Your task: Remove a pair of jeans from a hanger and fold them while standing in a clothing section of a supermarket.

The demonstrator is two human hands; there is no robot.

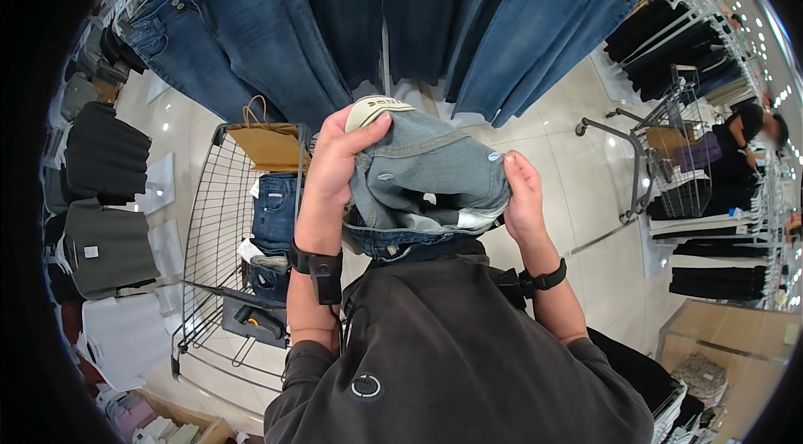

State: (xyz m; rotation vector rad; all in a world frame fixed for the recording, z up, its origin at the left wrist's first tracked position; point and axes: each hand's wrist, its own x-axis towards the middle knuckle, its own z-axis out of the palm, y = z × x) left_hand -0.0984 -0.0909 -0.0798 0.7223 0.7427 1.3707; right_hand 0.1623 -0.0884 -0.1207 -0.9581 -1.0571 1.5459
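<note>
A pair of jeans [431,155] is held up in front of my chest, with the pale grey-blue inner side of the waist facing me. My left hand [335,155] grips the waistband at its left, thumb beside a cream label with dark lettering. At the opposite end, my right hand [524,193] pinches the waistband edge near a buttonhole. The waist sags open between them, and darker denim shows below. Most of the legs are hidden behind my body.
Jeans [259,26] hang on racks ahead. To my left stands a shopping cart [209,218] with a brown paper bag [268,143] and folded jeans [274,214]. Farther right are another cart [677,151] and a person [744,130] beside clothing racks. Shirts [109,252] hang at the far left.
</note>
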